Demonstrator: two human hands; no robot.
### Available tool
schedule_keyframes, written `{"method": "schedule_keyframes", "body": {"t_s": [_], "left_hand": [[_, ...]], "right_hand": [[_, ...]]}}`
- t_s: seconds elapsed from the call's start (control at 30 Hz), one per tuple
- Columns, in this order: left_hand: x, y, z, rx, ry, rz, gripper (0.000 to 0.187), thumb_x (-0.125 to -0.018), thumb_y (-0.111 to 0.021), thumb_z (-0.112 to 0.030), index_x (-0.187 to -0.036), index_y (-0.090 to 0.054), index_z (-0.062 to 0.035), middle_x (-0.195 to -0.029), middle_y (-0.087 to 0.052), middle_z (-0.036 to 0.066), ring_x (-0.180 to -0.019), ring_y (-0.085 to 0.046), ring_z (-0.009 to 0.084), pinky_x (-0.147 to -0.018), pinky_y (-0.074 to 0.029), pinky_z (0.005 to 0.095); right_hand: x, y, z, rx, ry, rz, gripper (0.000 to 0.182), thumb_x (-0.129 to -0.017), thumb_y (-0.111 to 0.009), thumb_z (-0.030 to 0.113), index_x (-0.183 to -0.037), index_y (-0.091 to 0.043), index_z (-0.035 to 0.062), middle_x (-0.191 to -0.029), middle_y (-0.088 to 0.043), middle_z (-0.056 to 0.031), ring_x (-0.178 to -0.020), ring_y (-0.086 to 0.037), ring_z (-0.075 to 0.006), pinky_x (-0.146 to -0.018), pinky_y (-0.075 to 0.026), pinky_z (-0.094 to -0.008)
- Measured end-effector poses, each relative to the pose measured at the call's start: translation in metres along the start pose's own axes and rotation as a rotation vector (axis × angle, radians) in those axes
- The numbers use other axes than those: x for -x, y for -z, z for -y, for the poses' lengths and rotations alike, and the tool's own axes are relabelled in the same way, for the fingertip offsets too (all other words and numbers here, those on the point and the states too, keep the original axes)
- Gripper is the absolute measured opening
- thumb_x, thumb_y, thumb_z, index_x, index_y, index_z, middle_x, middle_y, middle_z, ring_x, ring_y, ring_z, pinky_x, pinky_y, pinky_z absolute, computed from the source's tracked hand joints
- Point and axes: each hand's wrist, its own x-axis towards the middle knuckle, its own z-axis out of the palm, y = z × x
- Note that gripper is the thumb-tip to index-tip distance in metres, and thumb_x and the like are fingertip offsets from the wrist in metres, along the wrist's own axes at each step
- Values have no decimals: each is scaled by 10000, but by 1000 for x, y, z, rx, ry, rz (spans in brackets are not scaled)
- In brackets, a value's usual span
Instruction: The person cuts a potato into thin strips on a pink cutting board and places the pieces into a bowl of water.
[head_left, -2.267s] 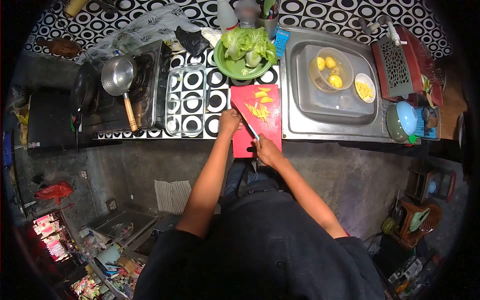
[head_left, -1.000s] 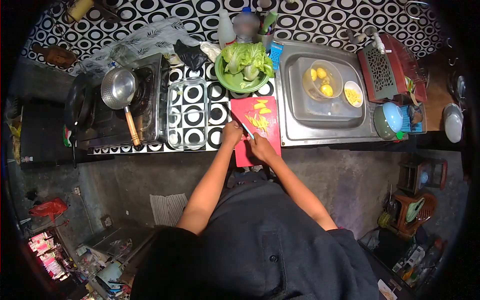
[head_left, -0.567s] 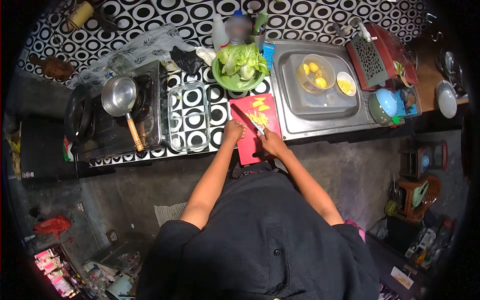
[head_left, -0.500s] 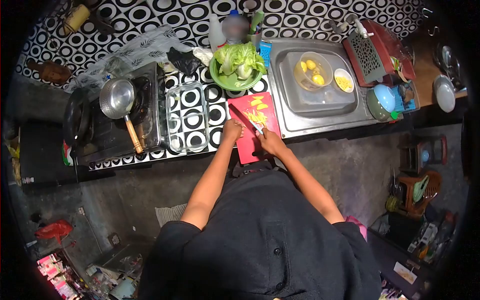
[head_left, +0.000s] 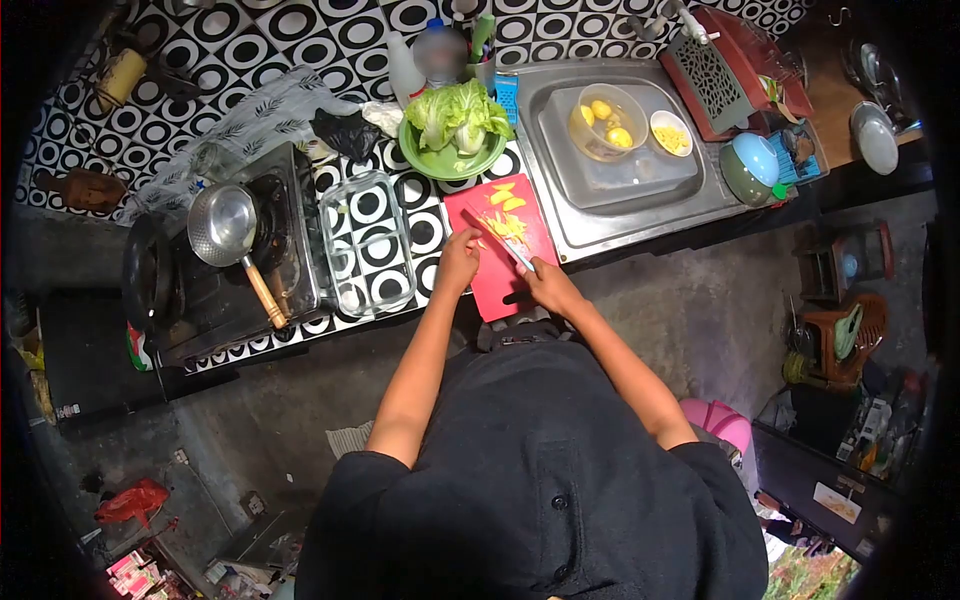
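My right hand (head_left: 552, 285) grips the handle of a knife (head_left: 512, 252), its blade slanting up and left across a red cutting board (head_left: 535, 225). Beside the blade, at the board's left edge, my left hand (head_left: 459, 262) has its fingers partly stretched and apart, close to the blade. Whether they touch it is too small to tell. Thin yellow strips (head_left: 508, 228) lie in a pile right of the blade. Behind them are larger yellow slices (head_left: 512, 203), which look like potato.
A green bowl (head_left: 495, 163) of leafy lettuce stands behind the board, a glass dish (head_left: 410, 290) to its left. A saucepan (head_left: 222, 225) sits on the stove. In the sink area are a tub of yellow pieces (head_left: 618, 138) and a small bowl of strips (head_left: 672, 140).
My left hand has gone from curled fingers to partly stretched ones near the blade. The right hand keeps hold of the knife. The whole view has shifted and turned slightly.
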Motion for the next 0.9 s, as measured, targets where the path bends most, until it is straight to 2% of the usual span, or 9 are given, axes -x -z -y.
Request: {"method": "schedule_keyframes", "body": {"t_s": [0.1, 0.2, 0.4, 0.5, 0.6, 0.7, 0.8, 0.83, 0.9], "left_hand": [[-1, 5, -4, -219, -180, 14, 230, -836, -626, 35, -1052, -682, -17, -967, -605, 144, -826, -651, 302, -714, -551, 379], [-5, 9, -13, -277, -91, 114, 193, -856, -636, -35, -1044, -680, -30, -1004, -589, 186, -930, -635, 389, -815, -525, 481], [-2, 9, -23, -389, -55, 41, 142, -878, -671, -123, -945, -655, 1, -992, -610, 183, -925, -637, 386, -801, -527, 480], [3, -4, -23, -349, 8, -86, 170, -871, -715, -137, -845, -647, 16, -891, -628, 187, -832, -636, 386, -731, -505, 465], [8, -16, -31, -366, 108, -139, 212, -875, -721, -166, -832, -645, 27, -816, -628, 206, -785, -632, 401, -712, -500, 479], [8, -24, -28, -358, 107, -175, 231, -874, -716, -194, -844, -653, 26, -788, -653, 220, -758, -648, 395, -704, -508, 470], [4, -28, -31, -241, 289, -242, 231, -879, -696, -203, -822, -665, 18, -784, -682, 218, -761, -676, 370, -697, -519, 444], [3, -25, -33, -241, 322, -218, 234, -880, -693, -214, -837, -680, 15, -783, -699, 207, -737, -689, 343, -694, -527, 429], [-2, -21, -35, -199, 399, -175, 233, -870, -712, -212, -852, -686, 19, -775, -705, 208, -759, -703, 359, -716, -535, 441]], "right_hand": [[0, 0, -4, -14, 7, -5, 441, -1034, -476, 371, -1048, -547, -64, -962, -632, -354, -973, -608, -513, -839, -462, -531], [-1, 1, -4, -31, 7, 6, 439, -1036, -473, 371, -1056, -546, -61, -969, -631, -352, -981, -606, -511, -844, -460, -531], [-1, 4, 0, -49, 16, 39, 430, -1037, -469, 374, -1033, -542, -51, -967, -632, -344, -983, -609, -497, -845, -454, -527], [-2, 1, 2, -63, 41, 48, 422, -1037, -472, 366, -1010, -536, -50, -945, -635, -337, -960, -614, -495, -834, -458, -525], [1, -2, 1, -125, 68, 44, 412, -1036, -480, 354, -995, -530, -52, -916, -639, -329, -928, -618, -500, -813, -464, -525], [1, -4, -4, -141, 70, 50, 402, -1036, -487, 343, -995, -525, -55, -894, -640, -326, -902, -619, -505, -794, -466, -527], [3, -5, -12, -192, 61, 45, 398, -1035, -490, 338, -1000, -524, -56, -891, -636, -331, -899, -618, -509, -788, -462, -532], [5, -4, -12, -221, 59, 41, 397, -1034, -491, 338, -1002, -524, -56, -892, -634, -333, -901, -617, -509, -787, -460, -534], [6, -2, -14, -217, 54, 51, 391, -1034, -492, 333, -1009, -524, -56, -894, -633, -335, -908, -618, -510, -787, -458, -535]]}}
